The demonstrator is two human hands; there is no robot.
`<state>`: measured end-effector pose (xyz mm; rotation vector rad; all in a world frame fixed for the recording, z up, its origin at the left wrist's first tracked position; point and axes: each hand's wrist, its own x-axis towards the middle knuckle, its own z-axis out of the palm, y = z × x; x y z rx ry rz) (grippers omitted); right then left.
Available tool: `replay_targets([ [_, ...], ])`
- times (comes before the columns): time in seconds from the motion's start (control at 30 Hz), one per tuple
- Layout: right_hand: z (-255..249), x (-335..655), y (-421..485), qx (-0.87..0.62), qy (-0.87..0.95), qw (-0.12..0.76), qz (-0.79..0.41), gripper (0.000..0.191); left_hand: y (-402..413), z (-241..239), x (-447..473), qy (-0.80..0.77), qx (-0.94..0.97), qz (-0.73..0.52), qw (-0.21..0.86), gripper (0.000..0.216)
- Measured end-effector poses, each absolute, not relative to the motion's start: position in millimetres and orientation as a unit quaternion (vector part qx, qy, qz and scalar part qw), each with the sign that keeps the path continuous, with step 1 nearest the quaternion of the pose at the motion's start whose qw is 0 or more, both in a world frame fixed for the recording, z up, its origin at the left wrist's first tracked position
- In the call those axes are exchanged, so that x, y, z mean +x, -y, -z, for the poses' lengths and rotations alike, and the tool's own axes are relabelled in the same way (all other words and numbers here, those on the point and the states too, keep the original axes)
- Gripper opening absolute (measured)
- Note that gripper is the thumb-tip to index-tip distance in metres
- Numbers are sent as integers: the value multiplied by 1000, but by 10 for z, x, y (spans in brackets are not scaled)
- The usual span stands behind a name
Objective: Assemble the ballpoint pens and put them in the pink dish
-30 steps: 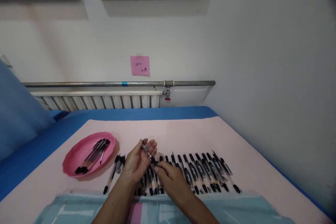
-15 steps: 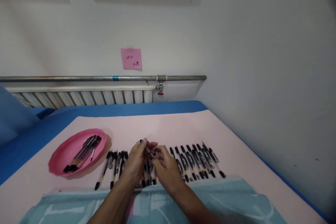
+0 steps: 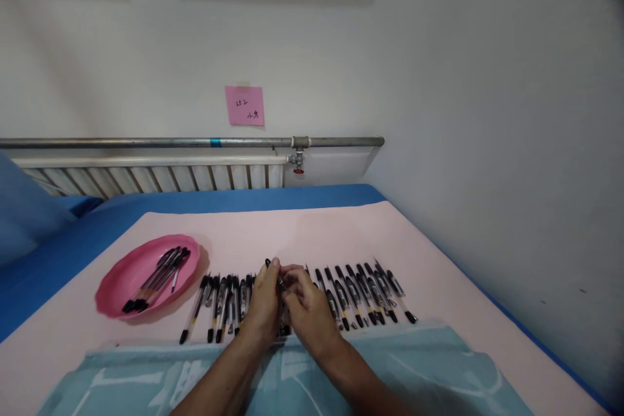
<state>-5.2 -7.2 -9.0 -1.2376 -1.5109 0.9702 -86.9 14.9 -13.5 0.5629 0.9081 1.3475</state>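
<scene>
My left hand (image 3: 263, 304) and my right hand (image 3: 305, 312) meet over the middle of a row of black pens (image 3: 361, 289) laid side by side on a pink sheet (image 3: 316, 234). Both hands pinch one black pen (image 3: 273, 272) between their fingertips; its dark end sticks up past my left thumb. More pens of the row (image 3: 219, 302) lie to the left of my hands. Those directly under my hands are hidden.
A pink dish (image 3: 121, 273) with several black pens sits at the left on the sheet. A light blue towel (image 3: 414, 370) covers the near edge. Blue bedding (image 3: 234, 198), a radiator (image 3: 146, 179) with a pipe, and a pink note (image 3: 244, 105) on the wall lie beyond.
My hands came together and lowered toward the row, both closing on the one pen. My left palm, open a second ago, has turned over and closed. The view shifted slightly.
</scene>
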Motion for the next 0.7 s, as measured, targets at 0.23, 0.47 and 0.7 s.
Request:
replay_targets([
  [0.23, 87, -80, 51, -510, 585, 478, -412, 19, -84, 154, -796, -391, 250, -606, 646, 38],
  [0.47, -6, -57, 2, -504, 549, 496, -447, 25, 8, 79, -775, -395, 354, -612, 587, 35],
  [0.7, 28, 69, -65, -531, 579, 512, -347, 30, -284, -218, -1636, -576, 402, -620, 350, 40],
])
